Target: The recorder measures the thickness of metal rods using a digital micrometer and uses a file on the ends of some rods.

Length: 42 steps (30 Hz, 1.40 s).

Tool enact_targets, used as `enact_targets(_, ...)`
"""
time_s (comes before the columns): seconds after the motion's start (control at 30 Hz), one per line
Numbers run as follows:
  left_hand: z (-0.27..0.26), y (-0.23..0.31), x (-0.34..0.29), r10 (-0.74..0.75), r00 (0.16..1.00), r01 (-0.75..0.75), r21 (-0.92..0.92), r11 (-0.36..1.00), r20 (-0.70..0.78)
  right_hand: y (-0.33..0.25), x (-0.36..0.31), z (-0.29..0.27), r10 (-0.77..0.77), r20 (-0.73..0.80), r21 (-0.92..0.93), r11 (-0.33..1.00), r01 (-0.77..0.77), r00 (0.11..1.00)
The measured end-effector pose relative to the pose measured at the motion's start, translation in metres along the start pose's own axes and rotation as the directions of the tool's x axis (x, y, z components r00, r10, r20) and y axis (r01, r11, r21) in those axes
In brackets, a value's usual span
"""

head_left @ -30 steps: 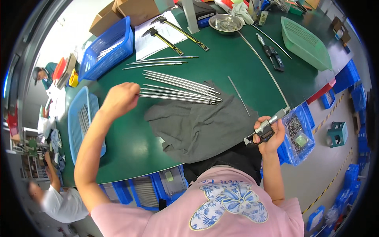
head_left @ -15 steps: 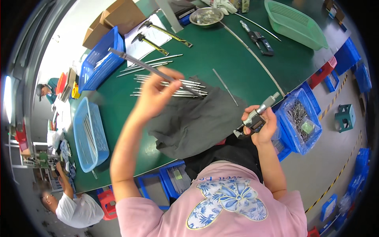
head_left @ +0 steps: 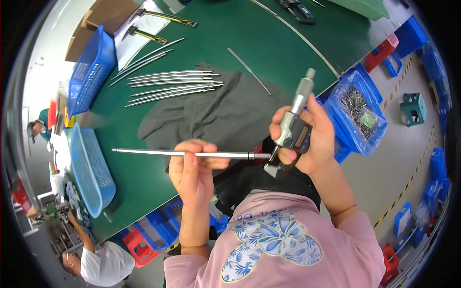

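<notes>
Metal rod [head_left: 225, 155] pinched by left hand [head_left: 193, 176], right hand [head_left: 319, 144] gripping micrometer [head_left: 287, 128], tip [head_left: 263, 156] contact unclear

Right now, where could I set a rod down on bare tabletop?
The green table looks bare between the calipers and the pale strip, beyond the thin rod. Another patch lies between the light-blue basket and the left hand, below the held rod in the picture. It is crowded where the row of rods overlaps the cloth.
</notes>
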State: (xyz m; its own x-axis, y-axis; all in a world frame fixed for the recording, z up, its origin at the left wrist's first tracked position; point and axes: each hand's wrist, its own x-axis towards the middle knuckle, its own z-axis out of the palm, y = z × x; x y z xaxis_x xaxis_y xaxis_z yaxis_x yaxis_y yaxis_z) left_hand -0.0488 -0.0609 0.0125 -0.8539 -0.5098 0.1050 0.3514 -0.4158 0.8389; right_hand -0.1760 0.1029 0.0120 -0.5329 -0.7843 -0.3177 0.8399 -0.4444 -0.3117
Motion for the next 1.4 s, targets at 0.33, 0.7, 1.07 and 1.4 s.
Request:
enact_targets(0.33, -0.008, -0.011, -0.03, -0.097, 0.989, 0.109, -0.105, 0.989, 0.114, 0.01, -0.012, 0.002, 0.081, -0.03, -0.069, 0.994, -0.083, 0.996)
enact_targets(0.7, -0.006, -0.005, -0.037, -0.117, 0.984, 0.126, -0.062, 0.99, 0.136, 0.015, -0.018, 0.003, 0.155, -0.01, -0.142, 0.978, -0.155, 0.988)
enact_targets(1.07, -0.007, -0.009, -0.041, -0.136, 0.982, 0.143, -0.047, 0.989, 0.128, 0.022, -0.022, 0.001, 0.156, -0.008, -0.07, 0.985, -0.156, 0.988)
enact_targets(1.4, -0.007, -0.008, -0.044, -0.136, 0.981, 0.146, -0.062, 0.987, 0.137, 0.026, -0.025, 0.0, 0.136, 0.038, -0.078, 0.988, -0.133, 0.99)
